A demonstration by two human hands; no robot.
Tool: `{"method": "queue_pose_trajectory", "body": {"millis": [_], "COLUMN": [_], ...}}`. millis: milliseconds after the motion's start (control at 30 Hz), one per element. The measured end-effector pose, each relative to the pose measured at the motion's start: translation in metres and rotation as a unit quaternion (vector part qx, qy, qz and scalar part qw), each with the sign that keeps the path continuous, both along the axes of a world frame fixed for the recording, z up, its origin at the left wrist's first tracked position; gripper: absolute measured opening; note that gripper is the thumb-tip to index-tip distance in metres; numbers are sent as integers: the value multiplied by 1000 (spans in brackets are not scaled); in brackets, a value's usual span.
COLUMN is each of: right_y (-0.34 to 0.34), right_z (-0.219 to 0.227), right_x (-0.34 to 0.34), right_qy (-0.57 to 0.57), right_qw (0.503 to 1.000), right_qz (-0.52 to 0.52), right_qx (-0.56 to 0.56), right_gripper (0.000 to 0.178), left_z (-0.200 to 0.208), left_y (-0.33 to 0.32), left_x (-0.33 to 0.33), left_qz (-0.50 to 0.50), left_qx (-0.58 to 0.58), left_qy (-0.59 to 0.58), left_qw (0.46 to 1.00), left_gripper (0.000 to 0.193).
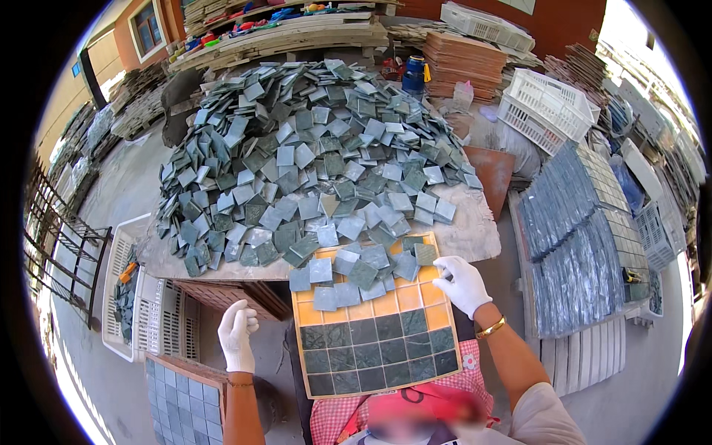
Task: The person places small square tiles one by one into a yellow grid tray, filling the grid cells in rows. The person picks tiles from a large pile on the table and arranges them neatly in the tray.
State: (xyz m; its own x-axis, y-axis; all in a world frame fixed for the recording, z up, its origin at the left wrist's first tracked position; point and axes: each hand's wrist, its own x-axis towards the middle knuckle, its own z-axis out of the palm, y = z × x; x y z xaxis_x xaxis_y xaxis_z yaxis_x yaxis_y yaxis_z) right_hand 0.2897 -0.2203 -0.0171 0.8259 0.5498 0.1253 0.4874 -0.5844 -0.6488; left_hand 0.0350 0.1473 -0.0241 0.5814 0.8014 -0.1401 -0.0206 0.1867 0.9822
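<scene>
A yellow grid tray [361,311] leans toward me between my arms. Its lower rows hold dark green square tiles [342,360]; loose grey-green tiles [363,274] lie over its upper part, some overlapping. My right hand [461,286], in a white glove, is at the tray's upper right edge. Its thumb and forefinger are apart, the fingertip beside a green tile [425,254]; contact is hard to tell. My left hand [237,337], also gloved, hangs left of the tray, with its fingers curled in and nothing visible in them.
A big heap of loose tiles [297,156] covers the table [475,233] beyond the tray. At left are white crates [159,315] and a tile-covered stack [185,397]. Wrapped tile stacks [571,259] stand at right, near white baskets [549,107].
</scene>
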Motion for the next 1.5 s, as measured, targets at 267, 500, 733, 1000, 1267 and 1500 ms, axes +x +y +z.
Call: {"method": "queue_pose_trajectory", "body": {"millis": [267,500,733,1000,1267,1500], "right_y": [16,-21,-37,-39,26,43], "right_z": [-12,15,-3,-6,-11,4], "right_x": [56,-10,-38,-27,50,64], "right_qy": [-85,41,8,11,-116,-59], "right_qw": [986,978,972,974,991,984], "right_qz": [78,138,178,190,68,76], "right_qx": [-124,-154,-151,-119,-12,-150], "right_gripper": [55,51,43,38,45,40], "left_z": [7,-8,-2,-5,-14,-17], "left_y": [-155,-173,-176,-172,-195,-196], "left_x": [113,199,206,206,160,155], "left_qz": [-263,-307,-346,-336,-324,-313], "left_qx": [528,723,730,619,411,517], "left_qy": [7,54,76,18,48,-6], "left_qw": [807,616,585,710,851,797], "left_gripper": [22,60,60,22,16,26]}}
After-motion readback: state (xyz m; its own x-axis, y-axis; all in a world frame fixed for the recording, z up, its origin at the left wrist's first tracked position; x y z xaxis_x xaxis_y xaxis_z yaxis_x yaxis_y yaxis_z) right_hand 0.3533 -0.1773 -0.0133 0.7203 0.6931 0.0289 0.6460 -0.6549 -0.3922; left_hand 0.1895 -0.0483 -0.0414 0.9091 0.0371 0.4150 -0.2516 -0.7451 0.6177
